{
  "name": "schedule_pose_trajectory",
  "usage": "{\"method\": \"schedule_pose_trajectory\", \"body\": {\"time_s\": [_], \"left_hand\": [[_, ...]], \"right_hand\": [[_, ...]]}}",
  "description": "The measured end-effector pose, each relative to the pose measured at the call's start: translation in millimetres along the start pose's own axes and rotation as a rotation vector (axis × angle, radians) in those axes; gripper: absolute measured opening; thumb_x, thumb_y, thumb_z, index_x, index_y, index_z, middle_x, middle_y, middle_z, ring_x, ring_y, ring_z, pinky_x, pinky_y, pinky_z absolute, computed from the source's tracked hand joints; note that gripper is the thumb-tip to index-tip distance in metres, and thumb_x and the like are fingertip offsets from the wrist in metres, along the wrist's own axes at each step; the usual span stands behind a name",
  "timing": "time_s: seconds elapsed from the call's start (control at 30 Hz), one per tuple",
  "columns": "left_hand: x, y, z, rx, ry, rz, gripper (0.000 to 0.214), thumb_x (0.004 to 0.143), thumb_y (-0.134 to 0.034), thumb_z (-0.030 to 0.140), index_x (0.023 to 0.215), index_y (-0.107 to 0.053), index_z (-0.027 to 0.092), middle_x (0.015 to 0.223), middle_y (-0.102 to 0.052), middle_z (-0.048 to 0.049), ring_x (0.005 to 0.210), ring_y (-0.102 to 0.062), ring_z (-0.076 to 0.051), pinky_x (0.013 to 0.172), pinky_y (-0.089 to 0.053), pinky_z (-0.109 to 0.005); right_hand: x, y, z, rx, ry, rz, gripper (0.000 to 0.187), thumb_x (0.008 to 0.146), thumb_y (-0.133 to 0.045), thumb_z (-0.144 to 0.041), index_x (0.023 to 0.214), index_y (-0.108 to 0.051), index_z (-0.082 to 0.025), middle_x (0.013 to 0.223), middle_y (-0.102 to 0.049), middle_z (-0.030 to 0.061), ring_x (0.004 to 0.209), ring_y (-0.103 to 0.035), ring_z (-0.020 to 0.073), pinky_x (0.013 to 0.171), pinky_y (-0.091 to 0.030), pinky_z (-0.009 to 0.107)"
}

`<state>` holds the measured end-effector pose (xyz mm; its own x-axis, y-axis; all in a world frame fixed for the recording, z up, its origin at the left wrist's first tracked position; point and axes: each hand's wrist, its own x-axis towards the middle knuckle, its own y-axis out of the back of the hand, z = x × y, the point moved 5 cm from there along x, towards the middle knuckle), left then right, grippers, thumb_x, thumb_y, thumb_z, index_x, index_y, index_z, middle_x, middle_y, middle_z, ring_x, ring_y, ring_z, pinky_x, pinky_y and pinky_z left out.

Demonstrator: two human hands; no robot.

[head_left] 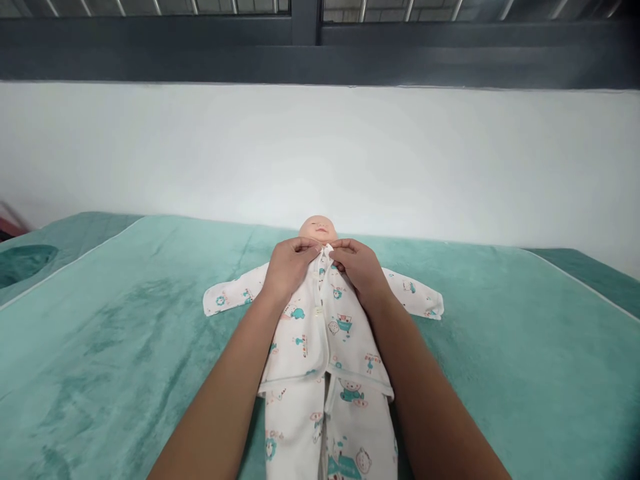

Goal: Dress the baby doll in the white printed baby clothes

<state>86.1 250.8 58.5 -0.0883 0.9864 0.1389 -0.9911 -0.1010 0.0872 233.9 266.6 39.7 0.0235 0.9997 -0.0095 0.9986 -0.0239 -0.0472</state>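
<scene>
A baby doll point(319, 229) lies on its back, head toward the wall, dressed in a white printed baby jacket point(300, 340) and matching pants point(295, 427). Its sleeves spread out to both sides. At the neck, my left hand point(291, 267) pinches the collar edge on the left. My right hand point(361, 267) pinches the collar edge on the right, close beside the other hand. Down the front, the jacket's two edges meet along the middle and part slightly near the hem. My fingers hide part of the collar.
Under the doll spreads a green plush cover point(125, 347) with a pale seam on each side. A white wall point(320, 147) rises right behind the head, below a dark window frame point(150, 50) with bars. Something red point(9, 228) shows at the far left edge.
</scene>
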Motion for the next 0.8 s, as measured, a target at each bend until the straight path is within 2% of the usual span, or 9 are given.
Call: {"method": "schedule_pose_trajectory", "body": {"time_s": [0.2,0.3,0.4,0.53,0.67,0.8], "left_hand": [[0.8,1.1,-0.4,0.02,0.004,0.007,0.018,0.074,-0.067,0.031,0.081,-0.073,0.016,0.087,-0.074,-0.0061,0.077,-0.065,-0.017,0.077,-0.048,-0.029],[0.7,0.9,-0.3,0.021,0.009,0.001,0.017,0.074,-0.067,0.03,0.081,-0.073,0.016,0.086,-0.074,-0.0061,0.079,-0.066,-0.018,0.076,-0.048,-0.028],[0.4,0.7,-1.0,0.011,0.004,0.002,0.018,0.075,-0.066,0.031,0.082,-0.073,0.016,0.087,-0.074,-0.0062,0.081,-0.066,-0.019,0.075,-0.049,-0.028],[1.9,2.2,-2.5,0.059,-0.013,0.011,0.018,0.075,-0.065,0.032,0.081,-0.073,0.016,0.086,-0.074,-0.0058,0.08,-0.066,-0.019,0.075,-0.049,-0.028],[3.5,4.3,-0.4,0.182,-0.056,-0.012,0.02,0.077,-0.063,0.033,0.082,-0.074,0.017,0.089,-0.075,-0.0059,0.084,-0.066,-0.02,0.079,-0.048,-0.03],[3.1,2.0,0.9,0.157,-0.073,-0.09,0.02,0.078,-0.063,0.032,0.087,-0.074,0.018,0.093,-0.075,-0.006,0.086,-0.067,-0.02,0.08,-0.048,-0.03]], "right_hand": [[-2.3,-2.1,-2.7,0.05,0.016,-0.046,0.028,0.058,-0.064,-0.018,0.086,-0.065,-0.017,0.06,-0.056,-0.0057,0.053,-0.046,0.0073,0.053,-0.037,0.021],[0.5,0.4,-2.8,-0.117,0.034,-0.004,0.023,0.064,-0.067,-0.029,0.083,-0.066,-0.017,0.06,-0.058,-0.0038,0.056,-0.049,0.0099,0.055,-0.039,0.023],[3.3,1.5,-5.7,-0.334,0.076,0.02,0.025,0.068,-0.066,-0.042,0.078,-0.067,-0.018,0.067,-0.064,-0.0009,0.063,-0.053,0.0126,0.058,-0.04,0.024],[4.2,3.0,-7.1,-0.43,0.105,0.002,0.024,0.069,-0.065,-0.042,0.073,-0.069,-0.019,0.071,-0.066,-0.0007,0.065,-0.053,0.0135,0.06,-0.039,0.025],[2.9,6.3,-4.4,-0.382,0.093,-0.015,0.021,0.069,-0.064,-0.039,0.073,-0.07,-0.019,0.063,-0.06,-0.0023,0.057,-0.047,0.0113,0.057,-0.037,0.024],[0.9,3.3,-1.2,-0.221,0.042,-0.097,0.028,0.071,-0.066,-0.045,0.08,-0.072,-0.019,0.063,-0.058,-0.002,0.054,-0.043,0.0098,0.053,-0.035,0.023]]}}
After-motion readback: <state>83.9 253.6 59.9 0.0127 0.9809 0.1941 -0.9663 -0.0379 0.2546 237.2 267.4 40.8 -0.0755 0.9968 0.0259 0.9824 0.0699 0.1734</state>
